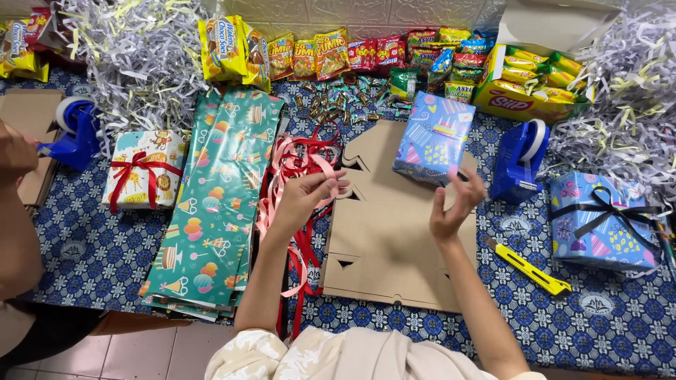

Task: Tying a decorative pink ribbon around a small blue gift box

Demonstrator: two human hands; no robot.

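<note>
Pinching a pink ribbon (310, 169), the left hand (304, 197) sits closed. The right hand (456, 204) hovers open, empty, near the blue wrapped box (431, 137).

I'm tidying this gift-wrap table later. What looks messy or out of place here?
Small wrapped candies lie scattered loose across the tablecloth, and pink and red ribbons sprawl in a tangle beside the left hand.
</note>
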